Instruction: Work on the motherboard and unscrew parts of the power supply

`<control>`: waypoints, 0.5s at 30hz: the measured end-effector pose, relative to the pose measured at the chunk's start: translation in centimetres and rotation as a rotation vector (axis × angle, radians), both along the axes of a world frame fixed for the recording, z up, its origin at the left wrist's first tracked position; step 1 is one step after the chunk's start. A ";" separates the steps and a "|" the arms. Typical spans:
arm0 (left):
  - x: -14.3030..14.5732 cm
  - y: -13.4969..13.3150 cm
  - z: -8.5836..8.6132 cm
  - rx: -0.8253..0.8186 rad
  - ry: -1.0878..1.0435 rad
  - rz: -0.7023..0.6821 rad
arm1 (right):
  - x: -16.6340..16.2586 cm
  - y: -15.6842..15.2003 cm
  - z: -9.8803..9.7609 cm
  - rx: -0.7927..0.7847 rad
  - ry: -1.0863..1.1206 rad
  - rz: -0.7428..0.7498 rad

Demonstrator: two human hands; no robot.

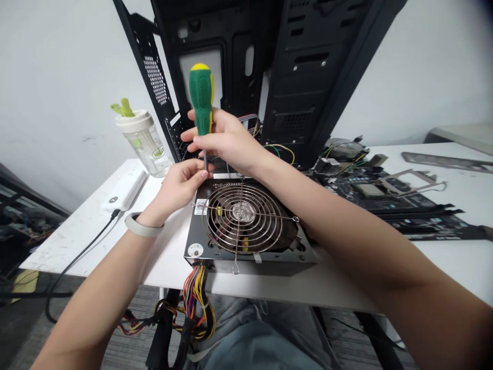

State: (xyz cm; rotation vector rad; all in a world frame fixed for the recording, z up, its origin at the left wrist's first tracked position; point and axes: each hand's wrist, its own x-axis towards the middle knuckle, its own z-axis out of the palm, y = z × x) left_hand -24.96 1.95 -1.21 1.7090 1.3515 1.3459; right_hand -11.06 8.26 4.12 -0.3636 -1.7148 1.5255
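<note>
A green and yellow screwdriver (201, 100) stands upright over the far left corner of a black computer power supply (250, 264). My right hand (227, 136) is closed around the lower handle with its fingertips. Just below, my left hand (185, 182) pinches at the screwdriver's shaft near its tip; the tip itself is hidden behind those fingers. A round wire fan grille (243, 211) lies on top of the power supply, its looped ends at the edges. Orange, yellow and black cables (200, 295) hang from the near left side of the power supply over the table edge.
A black computer case (304, 77) stands behind the hands. To the left are a clear drink bottle (144, 141) and a white power bank (125, 190) with a black cord. A motherboard (385, 192) lies at right on the white table (169, 259).
</note>
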 end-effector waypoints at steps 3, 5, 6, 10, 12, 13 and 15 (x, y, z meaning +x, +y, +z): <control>-0.1 -0.1 0.0 -0.003 0.002 -0.015 | 0.2 -0.1 0.0 -0.045 0.021 0.040; 0.0 -0.1 0.0 0.003 -0.010 -0.020 | 0.2 -0.1 0.0 -0.034 0.000 0.016; 0.0 0.0 0.0 0.013 -0.020 -0.017 | 0.2 0.0 0.0 -0.014 -0.013 -0.005; 0.2 0.2 -0.2 0.054 -0.049 0.009 | -0.2 0.7 -0.5 0.144 -0.019 -0.059; 0.1 0.4 -0.2 0.051 -0.044 0.012 | -0.4 1.2 -0.8 0.219 -0.012 -0.056; 0.1 0.4 -0.2 0.045 -0.039 0.011 | -0.4 1.3 -0.9 0.248 -0.020 -0.050; -0.1 0.4 -0.2 0.036 -0.026 0.003 | -0.5 1.4 -1.0 0.271 -0.045 -0.036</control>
